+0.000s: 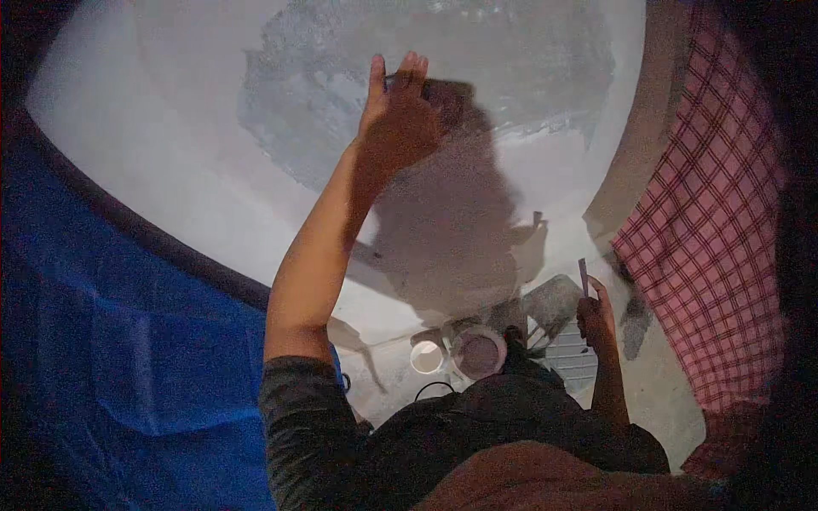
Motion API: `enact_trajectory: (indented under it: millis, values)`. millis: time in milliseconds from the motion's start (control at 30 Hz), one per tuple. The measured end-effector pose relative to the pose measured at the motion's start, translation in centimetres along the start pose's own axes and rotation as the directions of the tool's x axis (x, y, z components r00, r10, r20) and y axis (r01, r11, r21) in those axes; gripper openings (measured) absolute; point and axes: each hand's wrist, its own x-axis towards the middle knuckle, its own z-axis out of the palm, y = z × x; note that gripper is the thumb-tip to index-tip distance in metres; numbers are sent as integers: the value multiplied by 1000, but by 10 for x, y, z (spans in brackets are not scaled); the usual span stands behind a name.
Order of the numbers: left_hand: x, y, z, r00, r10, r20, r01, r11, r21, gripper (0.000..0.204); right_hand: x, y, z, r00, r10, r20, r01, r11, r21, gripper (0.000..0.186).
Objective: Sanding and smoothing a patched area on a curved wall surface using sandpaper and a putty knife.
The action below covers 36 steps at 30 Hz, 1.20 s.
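Observation:
My left hand (399, 117) is raised against a pale wall (196, 102), its fingers stretched out and apart. It lies over the lower part of a rough grey patch (528, 68) that looks like plaster or filler. A dark shadow falls beside and below this hand, hiding some of the surface. Down at the right, my right hand (598, 319) is closed around a thin flat-bladed tool (584, 274), seen nearly edge-on with its blade pointing up. Its exact kind is hard to make out. The tool is apart from the wall patch.
A small pale bucket (427, 358) and a wider pinkish bucket (479, 354) stand below, close to my body. Near them are a grey flat object (552, 300) and a ridged pale panel (573, 356). Blue sheeting (136, 341) hangs left; pink checked cloth (716, 255) hangs right.

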Motion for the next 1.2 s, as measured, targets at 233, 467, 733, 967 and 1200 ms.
enact_trajectory:
  millis: [233,467,733,967,1200]
  values:
    - [-42,35,-38,994,21,109,-3,987,-164,39,15,-2,25,978,-207,-1,205,969,-139,56]
    - [-256,163,-39,551,-478,684,754,-64,-653,34,22,-30,35,963,-234,-137,226,971,-75,51]
    - [-489,364,-118,-33,-368,929,-245,-898,-365,44,61,-81,29,887,-246,-390,247,968,-48,65]
    - [-524,416,-198,-301,-164,939,-684,-649,-333,46,64,-191,55,765,-525,-372,553,832,-37,52]
    - [-514,416,-185,-195,-311,930,-676,-644,-357,43,103,-300,103,407,-900,-157,707,419,-570,41]
